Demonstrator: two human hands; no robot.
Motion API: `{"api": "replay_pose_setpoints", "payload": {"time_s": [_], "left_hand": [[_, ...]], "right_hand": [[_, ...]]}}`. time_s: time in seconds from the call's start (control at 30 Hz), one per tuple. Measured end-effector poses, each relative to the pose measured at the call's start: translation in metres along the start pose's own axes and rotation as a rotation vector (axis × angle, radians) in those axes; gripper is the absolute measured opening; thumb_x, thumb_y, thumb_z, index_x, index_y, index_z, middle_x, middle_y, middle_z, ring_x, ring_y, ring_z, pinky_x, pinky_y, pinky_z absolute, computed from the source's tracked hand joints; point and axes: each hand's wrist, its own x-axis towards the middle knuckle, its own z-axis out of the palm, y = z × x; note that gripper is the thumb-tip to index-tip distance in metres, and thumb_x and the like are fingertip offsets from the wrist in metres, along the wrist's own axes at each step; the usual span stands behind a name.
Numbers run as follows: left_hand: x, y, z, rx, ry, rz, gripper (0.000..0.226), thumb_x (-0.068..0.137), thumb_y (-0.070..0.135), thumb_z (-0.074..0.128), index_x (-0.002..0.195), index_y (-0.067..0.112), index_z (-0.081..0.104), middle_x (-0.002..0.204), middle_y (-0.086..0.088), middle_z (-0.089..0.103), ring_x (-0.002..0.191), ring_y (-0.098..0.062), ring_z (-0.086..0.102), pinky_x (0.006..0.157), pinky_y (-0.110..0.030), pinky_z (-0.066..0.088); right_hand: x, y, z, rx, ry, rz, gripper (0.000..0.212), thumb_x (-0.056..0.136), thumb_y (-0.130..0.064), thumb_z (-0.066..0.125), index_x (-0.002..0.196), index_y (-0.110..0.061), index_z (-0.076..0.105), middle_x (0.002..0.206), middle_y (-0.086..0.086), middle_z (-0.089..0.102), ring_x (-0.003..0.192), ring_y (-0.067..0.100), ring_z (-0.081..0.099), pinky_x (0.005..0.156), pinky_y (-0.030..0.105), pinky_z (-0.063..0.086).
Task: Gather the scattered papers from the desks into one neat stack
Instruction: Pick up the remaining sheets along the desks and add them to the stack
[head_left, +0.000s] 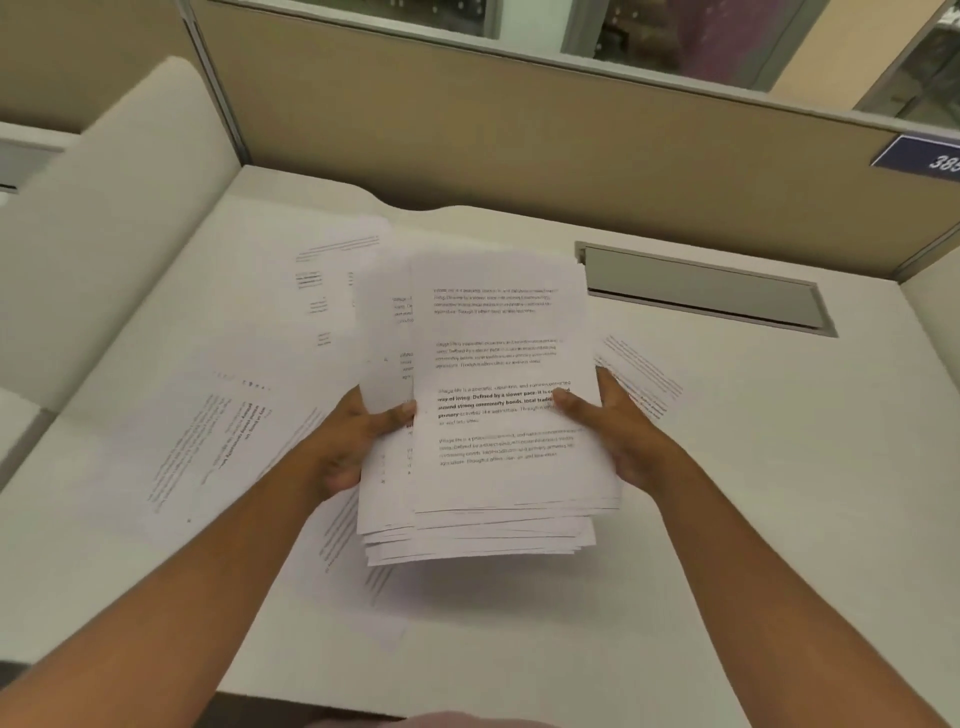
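Presently: left grip and right grip pinch uneven sheaf of white printed papers, held above pale table; step: squaring edges; next, likely collecting loose printed sheets lying flat around.

The blue number plate is cut off by the right edge, its digits unfinished. The held stack hides parts of loose sheets beneath it and most fingers of both hands. The printed lines are too blurred to read.
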Motion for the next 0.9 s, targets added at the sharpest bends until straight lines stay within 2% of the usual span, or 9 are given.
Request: {"api": "replay_pose_setpoints", "payload": {"time_s": [0.13, 0.2, 0.27, 0.37, 0.47, 0.6, 0.73, 0.83, 0.9], "left_hand": [[-0.018, -0.001, 0.019, 0.037, 0.14, 0.021, 0.058, 0.091, 0.057, 0.072, 0.142, 0.029, 0.07, 0.14, -0.004, 0.079, 0.127, -0.026, 0.077, 0.088, -0.041, 0.07], [-0.026, 0.001, 0.024, 0.066, 0.169, 0.006, 0.073, 0.077, 0.083, 0.064, 0.136, 0.039, 0.072, 0.136, 0.006, 0.082, 0.127, -0.022, 0.077, 0.084, -0.037, 0.07], [-0.034, 0.001, 0.025, 0.051, 0.144, 0.026, 0.081, 0.071, 0.092, 0.063, 0.135, 0.044, 0.076, 0.14, 0.005, 0.08, 0.127, -0.022, 0.077, 0.088, -0.043, 0.07], [-0.044, -0.004, 0.017, 0.062, 0.186, 0.105, 0.061, 0.083, 0.055, 0.09, 0.138, 0.032, 0.077, 0.144, -0.007, 0.077, 0.128, -0.031, 0.077, 0.093, -0.048, 0.069], [-0.052, -0.009, 0.003, 0.08, 0.287, 0.127, 0.044, 0.088, 0.018, 0.087, 0.132, 0.023, 0.08, 0.134, -0.013, 0.081, 0.121, -0.038, 0.079, 0.088, -0.047, 0.07], [-0.059, -0.009, -0.014, 0.098, 0.407, 0.121, 0.048, 0.098, 0.007, 0.078, 0.144, 0.014, 0.07, 0.128, -0.009, 0.085, 0.117, -0.036, 0.081, 0.084, -0.046, 0.072], [-0.064, -0.005, -0.036, 0.048, 0.406, 0.139, 0.06, 0.088, 0.016, 0.084, 0.146, 0.017, 0.069, 0.131, -0.01, 0.083, 0.117, -0.036, 0.081, 0.086, -0.051, 0.071], [-0.064, -0.004, -0.056, -0.028, 0.405, 0.146, 0.063, 0.086, 0.015, 0.083, 0.147, 0.015, 0.067, 0.133, -0.014, 0.082, 0.118, -0.038, 0.081, 0.085, -0.052, 0.071], [-0.061, -0.005, -0.067, -0.056, 0.412, 0.139, 0.064, 0.086, 0.014, 0.083, 0.148, 0.015, 0.067, 0.133, -0.014, 0.082, 0.117, -0.038, 0.081, 0.083, -0.05, 0.071]], "right_hand": [[0.008, -0.008, 0.005, -0.087, -0.295, -0.046, 0.067, 0.097, -0.008, 0.076, 0.155, -0.022, 0.046, 0.146, 0.004, 0.069, 0.134, 0.027, 0.067, 0.113, 0.054, 0.052], [0.01, -0.01, 0.01, -0.187, -0.309, -0.109, 0.077, 0.092, -0.008, 0.083, 0.156, -0.024, 0.044, 0.147, 0.0, 0.068, 0.136, 0.023, 0.066, 0.114, 0.05, 0.052], [0.013, -0.01, 0.017, -0.267, -0.288, -0.151, 0.088, 0.086, -0.01, 0.09, 0.157, -0.027, 0.041, 0.149, -0.002, 0.065, 0.138, 0.022, 0.063, 0.114, 0.049, 0.052], [0.016, -0.006, 0.037, -0.368, -0.263, -0.182, 0.099, 0.081, -0.007, 0.09, 0.159, -0.031, 0.034, 0.152, -0.006, 0.058, 0.14, 0.021, 0.058, 0.115, 0.049, 0.052], [0.019, 0.004, 0.06, -0.439, -0.247, -0.233, 0.099, 0.082, -0.009, 0.088, 0.161, -0.029, 0.031, 0.154, -0.005, 0.053, 0.141, 0.021, 0.054, 0.117, 0.052, 0.049], [0.03, 0.008, 0.08, -0.409, -0.225, -0.268, 0.089, 0.082, -0.011, 0.089, 0.156, -0.029, 0.043, 0.146, -0.004, 0.063, 0.132, 0.023, 0.063, 0.108, 0.05, 0.056], [0.051, 0.008, 0.094, -0.344, -0.229, -0.188, 0.062, 0.087, -0.021, 0.088, 0.143, -0.025, 0.06, 0.131, -0.001, 0.076, 0.117, 0.021, 0.075, 0.095, 0.041, 0.064], [0.077, -0.001, 0.084, -0.37, 0.012, -0.138, 0.022, 0.099, -0.024, 0.076, 0.119, -0.017, 0.074, 0.122, 0.012, 0.079, 0.111, 0.031, 0.076, 0.095, 0.047, 0.062], [0.099, -0.005, 0.062, -0.633, 0.275, -0.143, 0.028, 0.1, -0.026, 0.073, 0.122, -0.008, 0.074, 0.127, 0.014, 0.074, 0.119, 0.035, 0.069, 0.102, 0.044, 0.055]]}}
